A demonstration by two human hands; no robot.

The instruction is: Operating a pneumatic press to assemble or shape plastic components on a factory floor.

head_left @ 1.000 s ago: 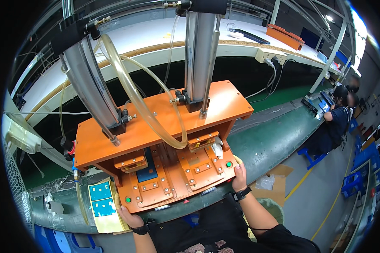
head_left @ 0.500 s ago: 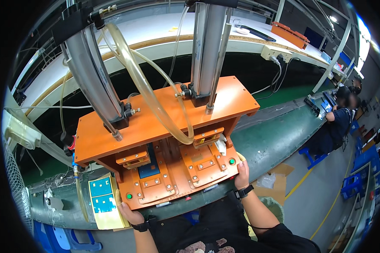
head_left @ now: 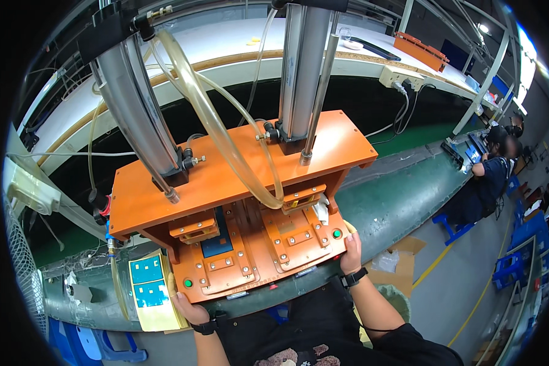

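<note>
An orange press fixture (head_left: 244, 177) stands before me, with two grey pneumatic cylinders (head_left: 302, 67) rising from its top plate. My left hand (head_left: 189, 308) rests at the front left corner of the orange base plate (head_left: 256, 262), beside a green button (head_left: 188, 283). At the front right corner my right hand (head_left: 351, 251) grips the base's edge, its thumb by a second green button (head_left: 337, 233). A blue part (head_left: 216, 241) lies in the left nest under the top plate. Both wrists wear dark bands.
A yellow sheet with teal stickers (head_left: 149, 290) lies left of the fixture on the green conveyor belt (head_left: 402, 195). Clear hoses (head_left: 219, 134) loop over the press. Another person (head_left: 491, 180) sits at the belt far right. A cardboard box (head_left: 396, 259) stands on the floor.
My head has moved closer, so the fixture fills more of the view. Both hands stay at the base's front corners by the green buttons.
</note>
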